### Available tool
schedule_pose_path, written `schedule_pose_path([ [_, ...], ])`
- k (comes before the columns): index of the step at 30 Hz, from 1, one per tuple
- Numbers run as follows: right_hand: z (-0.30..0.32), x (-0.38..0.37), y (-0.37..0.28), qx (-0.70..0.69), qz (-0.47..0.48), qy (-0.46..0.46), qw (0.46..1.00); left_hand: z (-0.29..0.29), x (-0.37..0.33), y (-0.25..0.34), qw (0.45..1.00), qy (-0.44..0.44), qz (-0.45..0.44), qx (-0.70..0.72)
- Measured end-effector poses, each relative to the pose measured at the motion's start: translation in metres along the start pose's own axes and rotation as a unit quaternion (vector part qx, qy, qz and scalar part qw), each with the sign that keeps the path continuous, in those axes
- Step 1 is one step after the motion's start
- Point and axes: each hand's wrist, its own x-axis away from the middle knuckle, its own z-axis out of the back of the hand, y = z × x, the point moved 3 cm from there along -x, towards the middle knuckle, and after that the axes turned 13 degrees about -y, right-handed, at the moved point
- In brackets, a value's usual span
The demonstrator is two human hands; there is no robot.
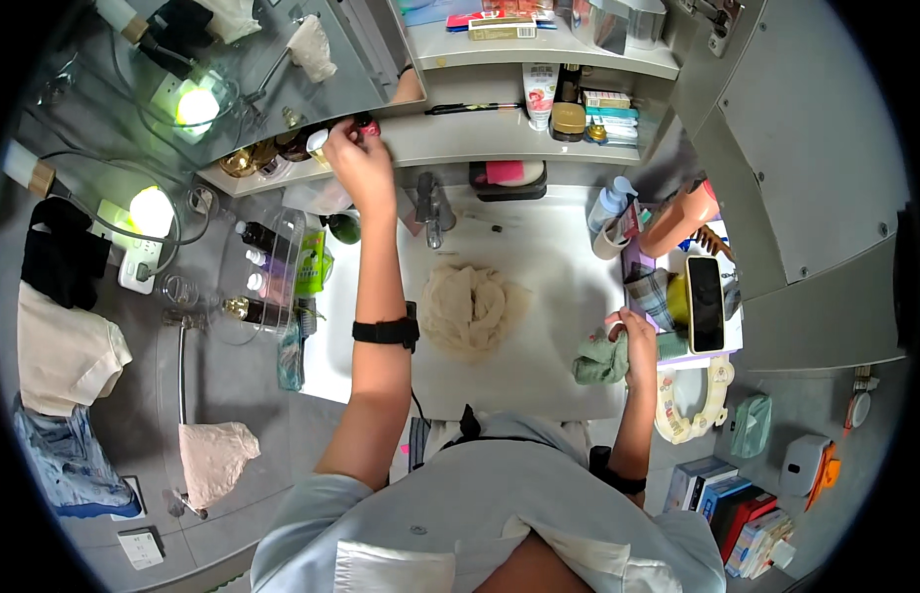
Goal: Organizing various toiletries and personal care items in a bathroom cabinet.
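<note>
My left hand [356, 168] reaches up to the lower cabinet shelf, its fingers curled among small containers. A small white-lidded jar [317, 145] is beside the fingers on the left. A small dark and red bottle [369, 126] shows just past the fingertips; whether they grip either one is hidden. At the sink's right edge, my right hand [638, 346] is closed on a green cloth [601, 358], which hangs bunched over the basin. Soaked beige fabric [472, 306] lies in the white sink [559, 390], below the grey faucet [433, 210].
On the right stand a pump bottle [610, 203], an orange bottle [682, 217] and a phone [705, 304]. A clear rack [272, 272] of bottles hangs at left. The open cabinet door [816, 148] juts out on the right; a lit lamp [151, 211] is plugged in at left.
</note>
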Motion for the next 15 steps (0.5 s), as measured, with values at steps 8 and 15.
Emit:
schedule_pose_path([
  [8, -0.008, -0.009, -0.008, 0.025, -0.008, -0.015, 1.000, -0.010, -0.019, -0.014, 0.995, -0.031, 0.067, -0.068],
  [15, -0.008, -0.009, -0.010, 0.055, 0.003, -0.009, 0.998, -0.017, -0.027, -0.023, 0.997, 0.005, 0.036, -0.071],
])
